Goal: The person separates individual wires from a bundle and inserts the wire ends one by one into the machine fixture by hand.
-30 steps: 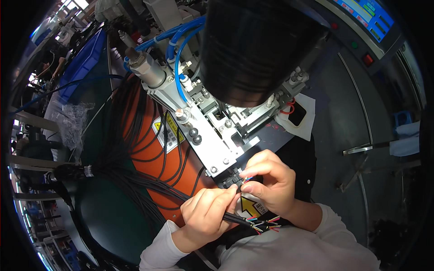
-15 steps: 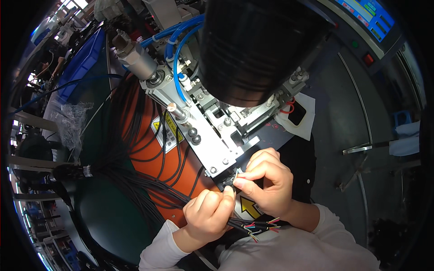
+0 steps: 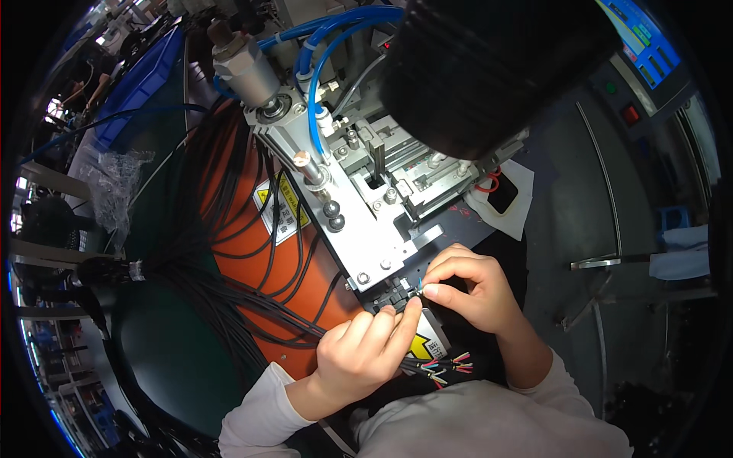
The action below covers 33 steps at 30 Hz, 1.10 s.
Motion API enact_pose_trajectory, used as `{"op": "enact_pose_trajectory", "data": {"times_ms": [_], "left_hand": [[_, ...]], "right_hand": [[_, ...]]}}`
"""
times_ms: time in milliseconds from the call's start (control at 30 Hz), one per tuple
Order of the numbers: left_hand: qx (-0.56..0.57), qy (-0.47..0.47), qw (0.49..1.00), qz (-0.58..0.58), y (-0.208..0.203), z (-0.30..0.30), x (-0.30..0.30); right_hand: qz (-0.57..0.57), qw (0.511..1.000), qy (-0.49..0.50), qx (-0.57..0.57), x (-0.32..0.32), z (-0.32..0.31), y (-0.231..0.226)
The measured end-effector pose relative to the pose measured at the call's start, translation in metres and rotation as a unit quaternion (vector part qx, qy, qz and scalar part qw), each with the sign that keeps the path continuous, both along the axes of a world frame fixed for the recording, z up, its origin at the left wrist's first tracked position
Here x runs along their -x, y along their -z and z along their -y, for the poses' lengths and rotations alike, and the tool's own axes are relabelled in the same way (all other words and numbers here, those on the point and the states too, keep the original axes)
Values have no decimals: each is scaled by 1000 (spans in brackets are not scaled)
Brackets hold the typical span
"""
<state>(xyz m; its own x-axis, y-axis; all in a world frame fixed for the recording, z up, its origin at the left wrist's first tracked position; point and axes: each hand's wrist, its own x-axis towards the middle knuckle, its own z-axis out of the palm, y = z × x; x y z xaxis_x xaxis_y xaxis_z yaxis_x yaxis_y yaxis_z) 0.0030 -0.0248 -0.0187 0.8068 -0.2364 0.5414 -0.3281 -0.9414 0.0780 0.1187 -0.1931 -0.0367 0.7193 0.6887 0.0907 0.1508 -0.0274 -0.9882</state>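
Observation:
My right hand is closed, its thumb and index finger pinching thin coloured wires at the front of a small dark fixture. Close beside it, my left hand has its fingers curled, with the index fingertip reaching to the wires at the fixture. Black cables run into the left hand from the left. Beyond its fingers, several cable ends with stripped red, white, green and yellow wires stick out to the right. My left palm and thumb are mostly hidden.
A metal press machine with blue air hoses stands ahead. A black cylinder hangs over it. More cables lie across the orange surface. A white sheet with a dark phone-like object is at right, below a screen.
My left hand has moved slightly right, its index finger now stretched toward the fixture. My right hand has shifted a little right, still pinching the wires. The whole view has shifted.

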Motion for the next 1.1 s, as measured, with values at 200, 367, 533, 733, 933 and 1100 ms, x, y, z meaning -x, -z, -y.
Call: {"op": "enact_pose_trajectory", "data": {"times_ms": [200,367,533,733,933,1100], "left_hand": [[-31,-43,994,-92,1,7,0],[-8,-82,990,-115,-1,10,1],[-7,-77,992,-98,-1,9,-4],[22,-61,995,-76,7,3,-4],[49,-68,995,-55,-1,0,-9],[-45,-94,987,-126,-14,6,6]], "right_hand": [[291,947,89,99,7,-19,13],[289,948,79,106,9,-21,15],[287,947,138,47,11,-25,30],[-116,987,109,-25,15,-25,49],[109,984,139,19,15,-27,39],[-15,992,119,24,15,-24,38]]}}
